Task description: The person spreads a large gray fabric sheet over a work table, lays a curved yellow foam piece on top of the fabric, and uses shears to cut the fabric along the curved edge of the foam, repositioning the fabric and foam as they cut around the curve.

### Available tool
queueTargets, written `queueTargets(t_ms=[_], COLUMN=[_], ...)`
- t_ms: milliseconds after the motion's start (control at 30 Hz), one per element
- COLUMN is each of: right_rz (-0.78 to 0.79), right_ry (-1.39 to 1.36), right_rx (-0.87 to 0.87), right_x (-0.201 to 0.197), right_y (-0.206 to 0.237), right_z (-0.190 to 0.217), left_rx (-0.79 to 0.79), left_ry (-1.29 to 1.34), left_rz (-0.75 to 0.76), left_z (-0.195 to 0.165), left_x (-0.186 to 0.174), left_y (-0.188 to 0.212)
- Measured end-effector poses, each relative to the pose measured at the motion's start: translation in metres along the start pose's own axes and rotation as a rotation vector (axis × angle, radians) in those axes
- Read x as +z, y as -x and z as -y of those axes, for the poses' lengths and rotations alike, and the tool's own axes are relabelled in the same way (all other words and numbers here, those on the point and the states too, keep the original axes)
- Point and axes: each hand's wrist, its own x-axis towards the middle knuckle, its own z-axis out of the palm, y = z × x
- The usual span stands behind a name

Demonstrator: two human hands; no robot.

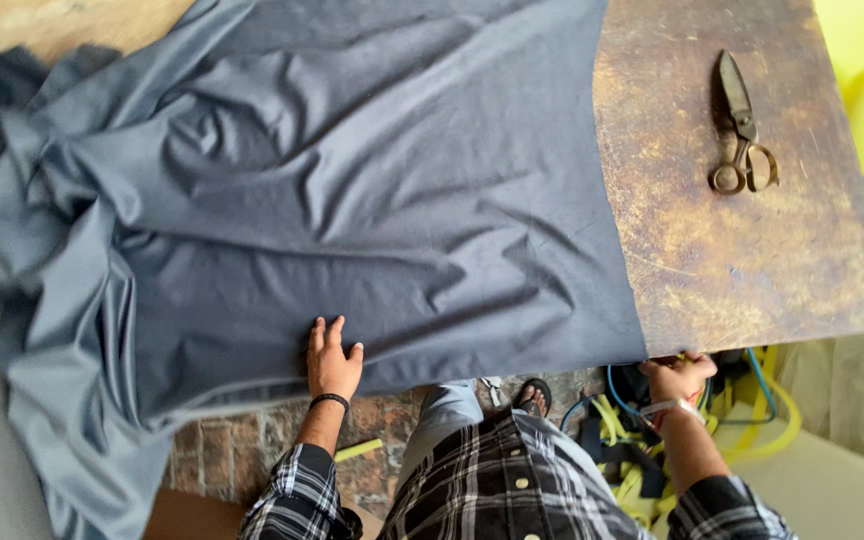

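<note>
Head view: large grey-blue woven cloth [352, 190] spread over most of a worn brown wooden table [742, 250], still rumpled and bunched at the left, smoother toward its straight right edge. Left hand [332, 362] flat and open on the near hem. Right hand [677, 378] clenched at the table's near edge, pinching the cloth corner. Dark metal scissors [742, 130] untouched, well apart. No packages or labels visible.
</note>
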Motion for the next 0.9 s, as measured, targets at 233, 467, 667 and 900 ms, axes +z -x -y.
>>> queueTargets(t_ms=[233, 467, 667, 900], right_rz=[0.581, 0.418, 0.352, 0.377], right_ry=[0.048, 0.355, 0.609, 0.654], right_rx=[-0.129, -0.27, -0.362, -0.286], right_x=[0.001, -0.027, -0.049, -0.069], right_y=[0.032, 0.028, 0.015, 0.027], right_z=[0.027, 0.058, 0.084, 0.074], left_rx=[0.053, -0.062, -0.139, -0.259], left_ry=[-0.157, -0.302, -0.231, -0.164], left_rz=[-0.034, -0.066, 0.13, 0.163], left_z=[-0.024, -0.012, -0.004, -0.001], left_x=[-0.024, -0.073, -0.082, -0.089], left_y=[0.062, 0.028, 0.054, 0.08])
